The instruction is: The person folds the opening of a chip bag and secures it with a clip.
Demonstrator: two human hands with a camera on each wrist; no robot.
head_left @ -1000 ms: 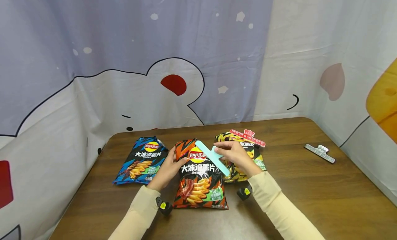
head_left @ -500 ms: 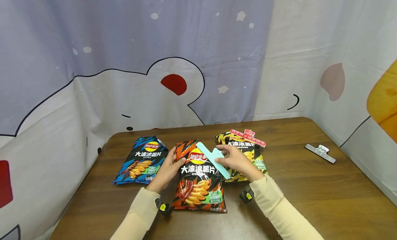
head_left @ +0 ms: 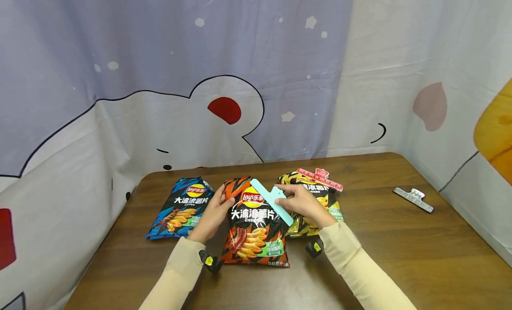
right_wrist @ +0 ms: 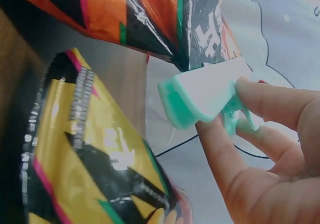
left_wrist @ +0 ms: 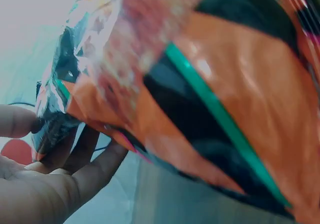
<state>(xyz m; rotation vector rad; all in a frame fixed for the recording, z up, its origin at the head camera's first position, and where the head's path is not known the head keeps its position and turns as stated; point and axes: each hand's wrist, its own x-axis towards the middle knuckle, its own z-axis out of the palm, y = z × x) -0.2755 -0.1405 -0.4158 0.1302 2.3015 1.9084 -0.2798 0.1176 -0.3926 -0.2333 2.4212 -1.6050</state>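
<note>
We see the orange chip bag (head_left: 250, 232), glossy, puffed and creased, near the middle of the tabletop (head_left: 400, 256). The left hand (head_left: 213, 215) holds its upper left edge between thumb and fingers; the right hand (head_left: 302, 203), its grip nearly closed, pinches the smooth, straight mint clip (head_left: 272, 202) across the top right corner (whether it bites, we can't tell). We judge this as clipping; the next move calls for seating the bar squarely. The shiny yellow bag (head_left: 326, 196) lies right, the blue bag (head_left: 180, 208) left.

The head view looks forward and down; both close wrist views share the orange bag (head_left: 256, 225).
</note>
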